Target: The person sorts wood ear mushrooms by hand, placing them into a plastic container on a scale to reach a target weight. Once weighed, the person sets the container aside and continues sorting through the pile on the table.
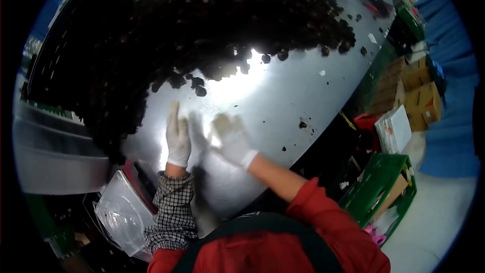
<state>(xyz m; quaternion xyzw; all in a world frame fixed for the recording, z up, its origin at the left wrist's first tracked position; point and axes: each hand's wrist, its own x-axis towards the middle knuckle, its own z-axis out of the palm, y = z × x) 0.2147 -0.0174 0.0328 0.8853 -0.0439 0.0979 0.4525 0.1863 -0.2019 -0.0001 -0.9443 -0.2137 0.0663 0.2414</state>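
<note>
A large heap of small dark pieces (pixel 217 20) covers the far and left parts of the shiny metal table (pixel 262 136). My left hand (pixel 178 139), in a white glove, is over the table just short of the heap, its fingers stretched out and holding nothing visible. To its right, my right hand (pixel 231 139), also gloved in white, is blurred by motion; its thumb stands apart from the fingers, with nothing visible in it. A few loose dark pieces (pixel 199 87) lie beyond both hands at the heap's near edge.
A black crate (pixel 76 35) borders the heap on the left. Clear plastic (pixel 124 215) covers a pale flat item at lower left. On the right are a green crate (pixel 374 187), cardboard boxes (pixel 422 103), a white stack (pixel 394 131) and a blue curtain (pixel 452 96).
</note>
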